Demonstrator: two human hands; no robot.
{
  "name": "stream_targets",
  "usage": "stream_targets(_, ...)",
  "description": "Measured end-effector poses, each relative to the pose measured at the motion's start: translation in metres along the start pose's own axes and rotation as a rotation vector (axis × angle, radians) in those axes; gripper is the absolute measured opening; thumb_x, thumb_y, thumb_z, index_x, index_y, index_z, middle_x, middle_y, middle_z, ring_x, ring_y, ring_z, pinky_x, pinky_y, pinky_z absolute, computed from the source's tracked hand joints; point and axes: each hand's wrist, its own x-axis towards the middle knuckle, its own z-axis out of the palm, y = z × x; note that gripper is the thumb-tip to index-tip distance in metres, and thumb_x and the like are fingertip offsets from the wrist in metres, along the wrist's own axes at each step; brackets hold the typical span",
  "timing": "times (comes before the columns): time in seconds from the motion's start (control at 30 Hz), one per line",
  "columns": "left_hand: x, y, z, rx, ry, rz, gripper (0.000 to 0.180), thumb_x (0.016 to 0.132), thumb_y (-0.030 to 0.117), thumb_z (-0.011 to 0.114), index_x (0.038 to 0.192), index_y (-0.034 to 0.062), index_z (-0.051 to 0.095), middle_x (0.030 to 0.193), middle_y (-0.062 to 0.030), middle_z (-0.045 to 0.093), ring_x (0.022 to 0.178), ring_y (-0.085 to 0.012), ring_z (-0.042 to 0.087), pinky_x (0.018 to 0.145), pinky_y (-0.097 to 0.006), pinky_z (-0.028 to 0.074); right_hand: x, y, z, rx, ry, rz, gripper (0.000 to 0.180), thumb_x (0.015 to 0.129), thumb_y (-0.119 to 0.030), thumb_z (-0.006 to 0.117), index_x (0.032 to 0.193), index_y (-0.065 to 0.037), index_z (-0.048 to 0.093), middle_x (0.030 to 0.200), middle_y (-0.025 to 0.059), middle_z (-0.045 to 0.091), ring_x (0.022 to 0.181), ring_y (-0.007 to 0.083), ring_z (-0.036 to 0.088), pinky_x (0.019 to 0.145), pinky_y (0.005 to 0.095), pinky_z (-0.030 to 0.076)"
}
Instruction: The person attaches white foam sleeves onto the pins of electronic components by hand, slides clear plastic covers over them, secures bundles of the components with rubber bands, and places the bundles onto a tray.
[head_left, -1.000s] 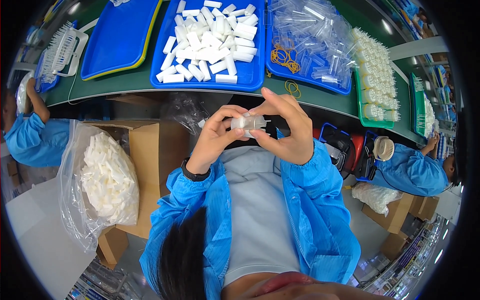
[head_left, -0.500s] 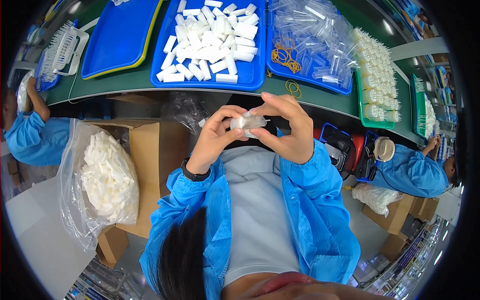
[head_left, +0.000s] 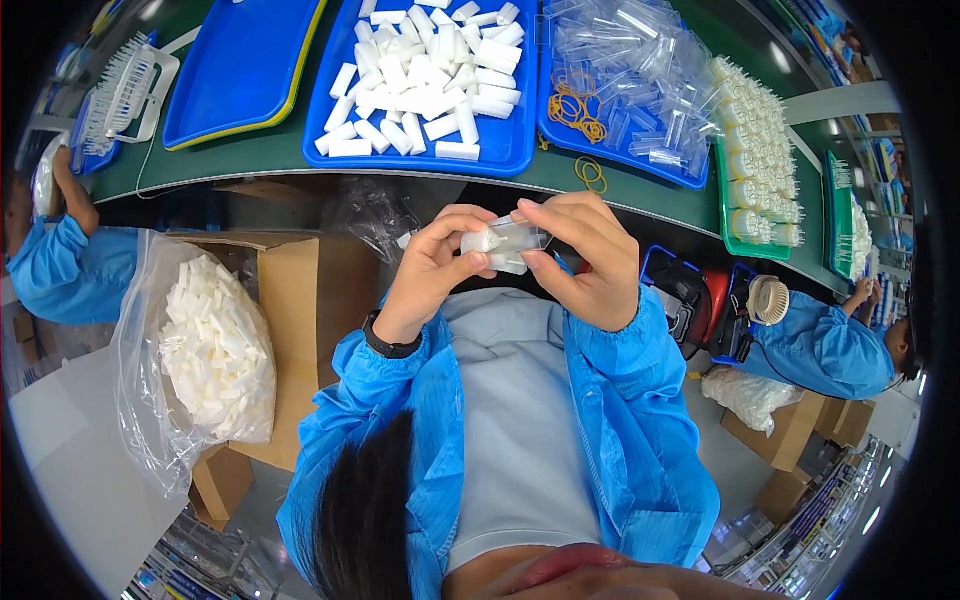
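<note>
In front of my chest, my left hand (head_left: 428, 272) is closed on a small white cylindrical part (head_left: 480, 242), pinched between thumb and fingers. Facing it, my right hand (head_left: 592, 258) grips a clear plastic sleeve (head_left: 524, 238) between thumb and forefinger. The sleeve lies sideways against the white part, and its left end meets or surrounds the narrow tip; how far it reaches over is hard to make out. Beyond my hands, a blue tray (head_left: 420, 166) holds a heap of white cylinders (head_left: 410, 85). Clear sleeves (head_left: 640, 60) are piled on another blue tray (head_left: 625, 165).
Yellow rubber bands (head_left: 575, 112) lie by the sleeves. A green tray (head_left: 752, 248) holds rows of white parts. Stacked trays (head_left: 240, 75) stand at left. Beside me, a bag of white pieces (head_left: 218, 350) rests at a cardboard box (head_left: 300, 330). Co-workers sit on both sides.
My right hand has shifted slightly right and tilted. The clear sleeve now shows more plainly between its fingers, and the thin tip that stuck out to the right no longer shows there.
</note>
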Motion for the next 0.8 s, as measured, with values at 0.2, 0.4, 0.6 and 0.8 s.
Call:
stream_targets(0.2,0.001,-0.003,-0.003,0.024,0.028,0.062,0.023,0.086,0.006,0.064,0.109,0.0045,0.061,0.119,-0.0102,0.050,0.103,-0.0175,0.056,0.074,-0.028,0.057,-0.007,-0.002,0.002,0.035,0.034,0.059,0.042,0.068,-0.002,0.076,0.108,-0.002,0.067,0.095,0.0111,0.068,0.086,0.0245,0.062,0.077,0.0337,0.049)
stream_targets(0.4,0.002,-0.004,-0.002,0.023,0.013,0.082,0.022,0.087,0.010,0.064,0.108,0.0052,0.061,0.117,-0.0094,0.051,0.098,-0.0159,0.058,0.071,-0.025,0.056,-0.020,0.000,0.006,0.103,0.081,0.152,0.036,0.067,0.000,0.078,0.102,-0.001,0.068,0.098,0.0117,0.069,0.086,0.0232,0.063,0.075,0.0319,0.050)
stream_targets(0.6,0.002,0.000,0.003,0.067,-0.014,0.072,0.018,0.088,0.010,0.062,0.106,0.0059,0.059,0.116,-0.0087,0.049,0.097,-0.0158,0.059,0.067,-0.025,0.057,-0.033,0.007,0.016,0.350,0.188,0.239,0.032,0.070,0.004,0.075,0.101,0.001,0.067,0.098,0.0158,0.068,0.090,0.0231,0.065,0.078,0.0308,0.053)
stream_targets(0.8,0.001,0.003,0.004,0.130,-0.013,0.081,0.016,0.088,0.007,0.061,0.103,0.0058,0.059,0.114,-0.0086,0.049,0.096,-0.0154,0.059,0.065,-0.024,0.057,-0.036,0.011,0.019,0.415,0.207,0.244,0.031,0.071,0.004,0.075,0.101,0.002,0.066,0.097,0.0170,0.068,0.091,0.0239,0.066,0.079,0.0311,0.053)
